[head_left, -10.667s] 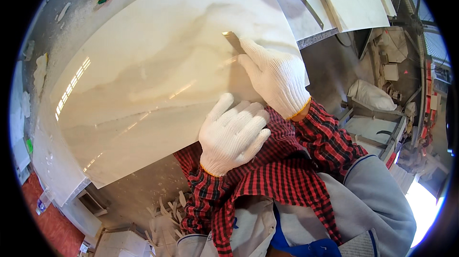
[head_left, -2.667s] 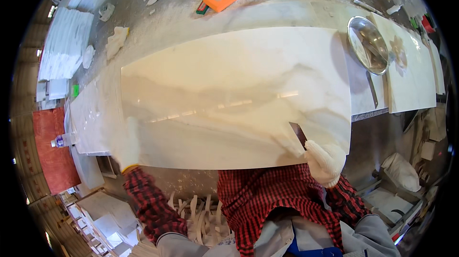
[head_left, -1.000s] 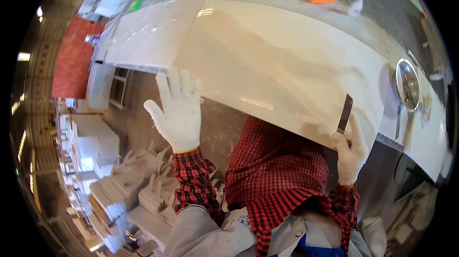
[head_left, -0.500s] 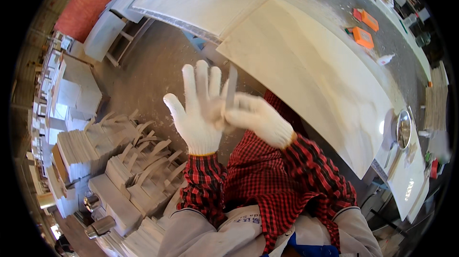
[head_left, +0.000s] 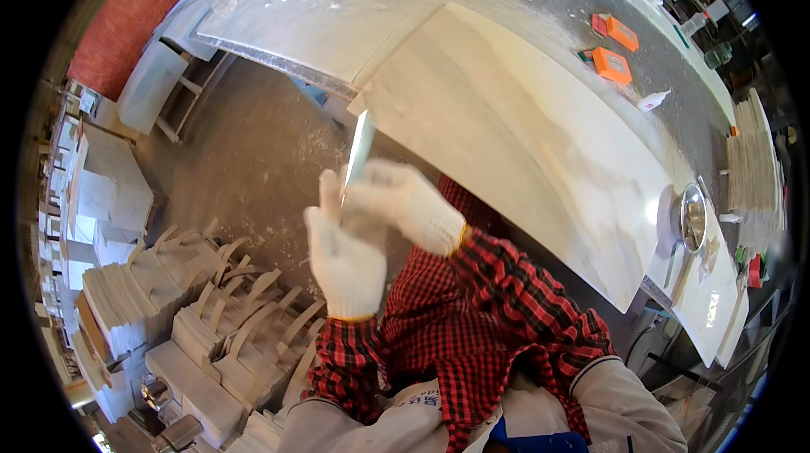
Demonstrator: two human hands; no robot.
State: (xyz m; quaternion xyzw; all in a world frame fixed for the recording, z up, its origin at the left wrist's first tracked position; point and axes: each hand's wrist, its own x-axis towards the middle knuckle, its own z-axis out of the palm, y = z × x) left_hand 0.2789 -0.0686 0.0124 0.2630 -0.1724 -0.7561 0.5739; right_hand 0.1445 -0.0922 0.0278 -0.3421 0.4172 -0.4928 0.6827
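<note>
The right grip [head_left: 409,207] is clenched on the flat metal blade [head_left: 361,145], raised nearly upright near the slab's [head_left: 515,141] corner. Blur conceals whether the left grip [head_left: 348,267], beside it, also grasps. Steady the blade; avoid pressing its edges.

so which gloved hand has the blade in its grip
The right hand, on the picture's right: the blade rises from it, motion blurring both a little. The left hand sits lower; whether it touches the blade cannot be told.
</note>
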